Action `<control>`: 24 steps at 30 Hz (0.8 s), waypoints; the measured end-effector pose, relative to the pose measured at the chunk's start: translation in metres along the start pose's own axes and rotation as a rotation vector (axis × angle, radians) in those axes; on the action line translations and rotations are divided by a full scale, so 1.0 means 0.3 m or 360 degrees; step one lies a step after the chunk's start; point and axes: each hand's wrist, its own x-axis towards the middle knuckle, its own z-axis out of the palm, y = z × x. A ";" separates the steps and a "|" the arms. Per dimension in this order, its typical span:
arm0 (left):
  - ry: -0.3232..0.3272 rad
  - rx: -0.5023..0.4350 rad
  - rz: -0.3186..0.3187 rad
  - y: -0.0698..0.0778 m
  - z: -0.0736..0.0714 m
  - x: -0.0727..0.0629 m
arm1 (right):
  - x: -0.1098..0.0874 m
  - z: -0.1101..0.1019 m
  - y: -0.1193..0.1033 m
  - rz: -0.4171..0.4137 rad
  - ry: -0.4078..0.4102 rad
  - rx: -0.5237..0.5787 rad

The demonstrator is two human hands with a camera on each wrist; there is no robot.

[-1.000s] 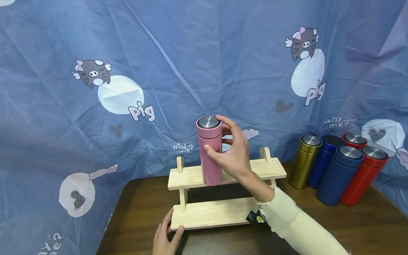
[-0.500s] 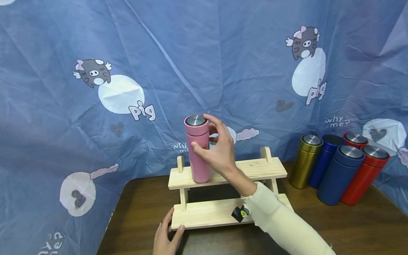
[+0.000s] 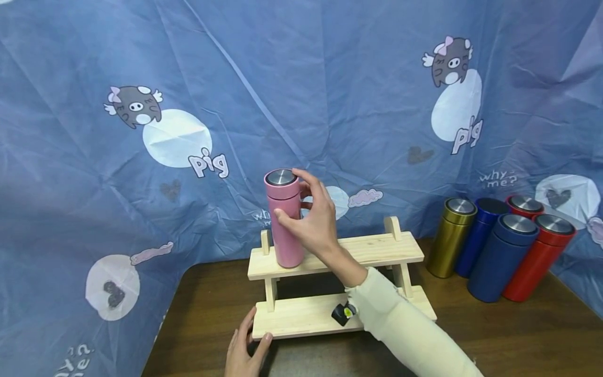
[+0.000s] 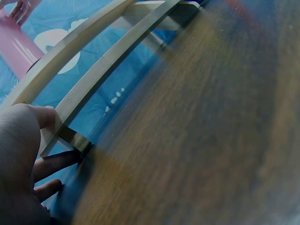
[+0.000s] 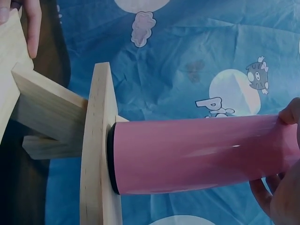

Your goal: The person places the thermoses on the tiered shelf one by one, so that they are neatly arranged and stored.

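Note:
A pink thermos bottle (image 3: 288, 238) with a steel-topped lid stands upright at the left part of a two-tier wooden rack's (image 3: 367, 250) upper shelf. My right hand (image 3: 314, 222) grips its upper half, thumb in front and index finger up at the lid's rim. In the right wrist view, the bottle's (image 5: 197, 154) black base meets the shelf board (image 5: 96, 154). My left hand (image 3: 245, 352) holds the rack's lower left corner, thumb at the front edge. The left wrist view shows that hand (image 4: 23, 154) around the board's end, some fingers partly hidden.
To the rack's right stand several more thermos bottles: a gold one (image 3: 449, 241), a shiny blue one (image 3: 471, 251), a matte navy one (image 3: 499, 267) and red ones (image 3: 537, 267). A blue patterned cloth (image 3: 264, 78) hangs behind the brown table (image 3: 207, 309).
My right hand has moved the pink thermos bottle left along the upper shelf, towards the left upright. The left hand has stayed at the rack's corner.

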 end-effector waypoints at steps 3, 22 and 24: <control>0.0003 -0.0010 0.0008 -0.001 0.000 0.002 | 0.004 0.001 -0.001 -0.0004 -0.0043 -0.0039; 0.0053 0.0012 0.0054 -0.009 0.011 -0.001 | -0.009 0.000 0.003 -0.0072 -0.0162 -0.0179; 0.0050 0.0009 0.0057 -0.010 0.012 -0.001 | -0.011 -0.001 0.003 -0.0075 -0.0160 -0.0182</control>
